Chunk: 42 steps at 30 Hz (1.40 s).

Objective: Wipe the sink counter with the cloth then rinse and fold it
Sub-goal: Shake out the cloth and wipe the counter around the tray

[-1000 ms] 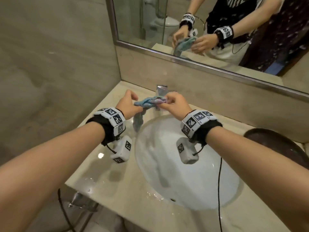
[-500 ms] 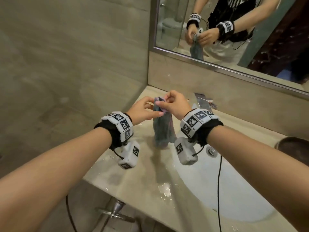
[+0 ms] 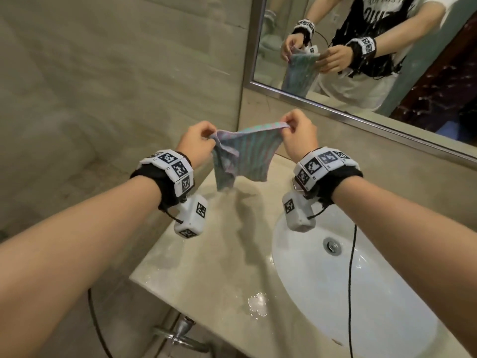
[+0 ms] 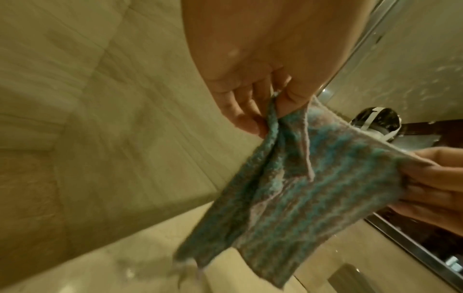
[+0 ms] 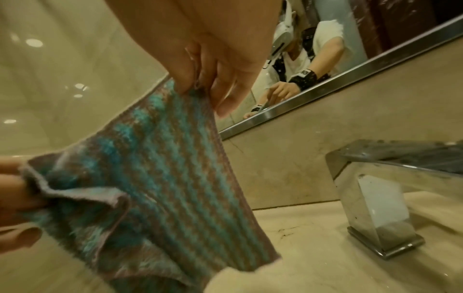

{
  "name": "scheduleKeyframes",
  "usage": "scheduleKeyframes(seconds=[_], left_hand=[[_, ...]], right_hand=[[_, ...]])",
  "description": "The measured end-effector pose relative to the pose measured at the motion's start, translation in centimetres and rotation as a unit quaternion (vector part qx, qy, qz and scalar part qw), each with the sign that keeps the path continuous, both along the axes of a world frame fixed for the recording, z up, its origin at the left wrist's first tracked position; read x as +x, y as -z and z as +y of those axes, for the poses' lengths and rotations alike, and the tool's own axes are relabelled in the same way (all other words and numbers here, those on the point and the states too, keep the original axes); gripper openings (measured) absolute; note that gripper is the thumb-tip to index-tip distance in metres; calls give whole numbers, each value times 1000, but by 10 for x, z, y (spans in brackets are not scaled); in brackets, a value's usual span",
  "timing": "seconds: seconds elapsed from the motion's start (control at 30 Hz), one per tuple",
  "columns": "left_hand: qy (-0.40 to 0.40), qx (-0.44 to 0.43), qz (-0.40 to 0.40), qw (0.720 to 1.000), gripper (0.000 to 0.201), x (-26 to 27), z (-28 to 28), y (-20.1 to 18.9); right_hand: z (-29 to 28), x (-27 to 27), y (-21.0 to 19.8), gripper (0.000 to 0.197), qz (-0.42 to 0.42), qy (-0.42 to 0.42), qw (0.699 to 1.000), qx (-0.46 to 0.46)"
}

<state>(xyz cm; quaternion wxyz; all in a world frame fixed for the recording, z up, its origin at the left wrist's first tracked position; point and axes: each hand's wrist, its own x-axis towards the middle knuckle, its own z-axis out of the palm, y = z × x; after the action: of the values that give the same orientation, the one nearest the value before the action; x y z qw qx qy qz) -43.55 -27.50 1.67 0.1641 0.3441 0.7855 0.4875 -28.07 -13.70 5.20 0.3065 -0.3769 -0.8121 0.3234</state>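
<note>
A teal and mauve striped cloth [image 3: 245, 153] hangs spread between my two hands above the left end of the beige counter [image 3: 222, 259]. My left hand [image 3: 200, 140] pinches its left top corner, where the fabric bunches in a fold [image 4: 273, 123]. My right hand [image 3: 296, 133] pinches the right top corner [image 5: 198, 91]. The cloth's [image 5: 160, 174] lower edge hangs free just above the counter. The white basin [image 3: 361, 293] lies to the right, below my right wrist.
A square chrome faucet [image 5: 391, 190] stands on the counter right of the cloth. The mirror [image 3: 361, 47] runs along the back wall and a tiled wall [image 3: 116, 86] closes the left side. A small puddle [image 3: 258, 303] sits near the counter's front edge. A metal valve [image 3: 180, 332] sticks out under the counter.
The cloth was twisted in a tight roll over the basin, then hung bunched at the left. Now my hands have drawn apart and risen, spreading it open over the counter.
</note>
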Motion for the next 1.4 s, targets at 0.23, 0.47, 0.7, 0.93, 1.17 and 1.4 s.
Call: scheduleKeyframes(seconds=[0.23,0.47,0.7,0.93,1.17,1.4], left_hand=[[123,-254,132,950,31,27,-39,30],[219,-397,60,889,24,58,-63,94],[2,-326,117,938,29,55,-49,105],[238,-350,146,894,41,91,-40,133],[240,-436,137,857,54,73,-15,148],[258,-441,158,845,54,40,37,152]], right_hand=[[-6,40,49,10,-260,-152,952,-49],[-29,68,119,16,-419,-267,843,-207],[-24,58,139,42,-403,-115,907,22],[-57,58,178,59,-484,-256,836,25],[-36,35,177,63,-528,-228,816,-56],[18,10,176,56,-527,-211,822,-54]])
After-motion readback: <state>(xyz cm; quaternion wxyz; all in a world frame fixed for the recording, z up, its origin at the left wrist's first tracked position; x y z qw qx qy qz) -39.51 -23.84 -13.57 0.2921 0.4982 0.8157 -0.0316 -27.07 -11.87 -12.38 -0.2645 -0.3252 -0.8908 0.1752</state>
